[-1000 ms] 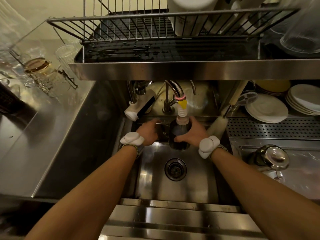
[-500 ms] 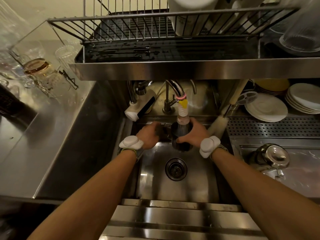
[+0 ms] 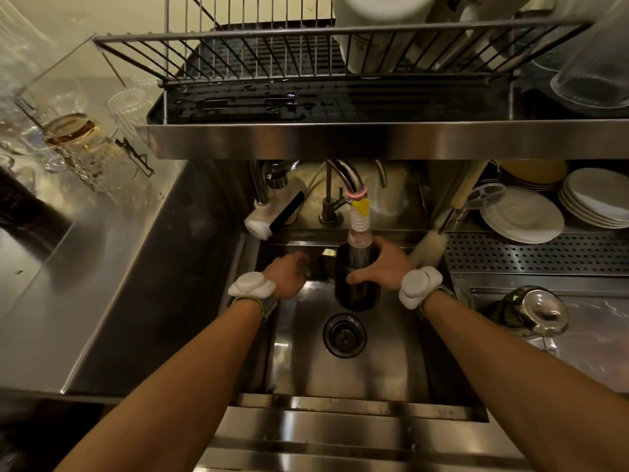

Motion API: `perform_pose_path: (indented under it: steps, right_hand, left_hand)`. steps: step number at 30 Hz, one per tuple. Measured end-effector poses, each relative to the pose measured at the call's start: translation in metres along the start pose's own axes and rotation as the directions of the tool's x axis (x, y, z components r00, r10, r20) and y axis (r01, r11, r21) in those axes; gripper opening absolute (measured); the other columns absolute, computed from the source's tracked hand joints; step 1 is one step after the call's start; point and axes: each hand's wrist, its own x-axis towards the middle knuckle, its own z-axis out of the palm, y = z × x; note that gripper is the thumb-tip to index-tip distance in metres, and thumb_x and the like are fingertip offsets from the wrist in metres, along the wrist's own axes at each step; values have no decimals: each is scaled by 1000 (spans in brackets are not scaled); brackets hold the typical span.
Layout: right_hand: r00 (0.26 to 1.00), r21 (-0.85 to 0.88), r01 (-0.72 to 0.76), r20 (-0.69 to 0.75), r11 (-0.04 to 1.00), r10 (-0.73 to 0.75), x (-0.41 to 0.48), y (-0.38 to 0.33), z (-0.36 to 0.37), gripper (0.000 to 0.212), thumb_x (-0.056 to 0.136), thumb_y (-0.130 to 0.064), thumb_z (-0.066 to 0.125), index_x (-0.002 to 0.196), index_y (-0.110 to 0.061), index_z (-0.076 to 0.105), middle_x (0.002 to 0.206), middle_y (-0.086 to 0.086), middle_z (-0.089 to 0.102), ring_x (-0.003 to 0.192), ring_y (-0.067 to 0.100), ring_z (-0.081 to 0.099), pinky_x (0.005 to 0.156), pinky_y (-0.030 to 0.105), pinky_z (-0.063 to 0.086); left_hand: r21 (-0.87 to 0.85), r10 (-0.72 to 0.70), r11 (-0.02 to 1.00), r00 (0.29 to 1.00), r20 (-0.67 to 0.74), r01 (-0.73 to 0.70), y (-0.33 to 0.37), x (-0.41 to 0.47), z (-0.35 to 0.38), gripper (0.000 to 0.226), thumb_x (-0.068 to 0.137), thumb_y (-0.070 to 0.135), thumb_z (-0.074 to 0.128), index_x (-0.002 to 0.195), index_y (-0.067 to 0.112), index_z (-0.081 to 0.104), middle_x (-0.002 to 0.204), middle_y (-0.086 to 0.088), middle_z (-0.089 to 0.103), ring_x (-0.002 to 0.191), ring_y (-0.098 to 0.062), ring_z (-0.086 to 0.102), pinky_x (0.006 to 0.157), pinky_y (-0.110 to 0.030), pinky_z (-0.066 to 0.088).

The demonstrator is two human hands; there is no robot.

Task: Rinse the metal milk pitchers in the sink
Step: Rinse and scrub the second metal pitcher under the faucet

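A dark metal milk pitcher (image 3: 357, 294) stands upright over the sink (image 3: 391, 362), directly under the faucet nozzle (image 3: 359, 219). Water streams into its mouth. My right hand (image 3: 384, 267) grips the pitcher's right side, thumb across its front. My left hand (image 3: 286, 277) hovers at the back left of the sink, apart from the pitcher; it is blurred and its fingers curl away from view. A second, shiny pitcher (image 3: 537, 311) rests on the right drainboard.
The drain (image 3: 344, 334) lies just in front of the pitcher. A steel shelf with a wire dish rack (image 3: 306, 63) overhangs the faucet. White plates (image 3: 520, 218) and a bottle brush (image 3: 432, 243) are at the back right. Glasses (image 3: 75, 134) stand on the left counter.
My left hand has drawn away from the pitcher to the left. The right hand keeps the pitcher under the running water, shifted slightly higher on it.
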Motion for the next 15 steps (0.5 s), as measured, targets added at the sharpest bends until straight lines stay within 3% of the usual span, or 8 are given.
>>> perform_pose_path:
  steps: [2, 7, 11, 15]
  right_hand:
    - [998, 4, 14, -62, 1000, -14, 0, -2, 3, 83, 52, -27, 89, 124, -18, 49, 106, -8, 56, 96, 12, 54, 73, 16, 41]
    - [1000, 26, 11, 18, 1000, -11, 0, 0, -2, 80, 51, -27, 89, 122, -20, 51, 106, -8, 58, 101, 15, 57, 74, 16, 41]
    - [995, 7, 41, -90, 999, -40, 1, -2, 5, 80, 50, -29, 89, 121, -20, 52, 105, -8, 57, 96, 12, 54, 76, 19, 42]
    - [1000, 11, 17, 10, 1000, -17, 1, 4, 1, 81, 49, -29, 90, 120, -23, 51, 106, -9, 57, 97, 11, 54, 67, 10, 38]
  left_hand:
    - [-4, 8, 1000, 1000, -6, -8, 1, 1, 1, 48, 86, 14, 55, 133, 20, 48, 130, -8, 59, 121, -29, 54, 98, -33, 43]
    - [-40, 20, 999, 999, -32, -21, 3, 2, -6, 45, 86, 15, 57, 130, 18, 51, 126, -9, 61, 118, -29, 56, 96, -33, 43]
    - [-34, 7, 999, 999, -48, -9, -2, 2, -4, 43, 86, 17, 58, 128, 18, 52, 122, -6, 63, 115, -26, 58, 95, -32, 44]
    - [-24, -2, 1000, 999, -45, 1, -3, -1, -4, 42, 87, 19, 57, 129, 19, 52, 124, -8, 63, 117, -28, 57, 98, -35, 45]
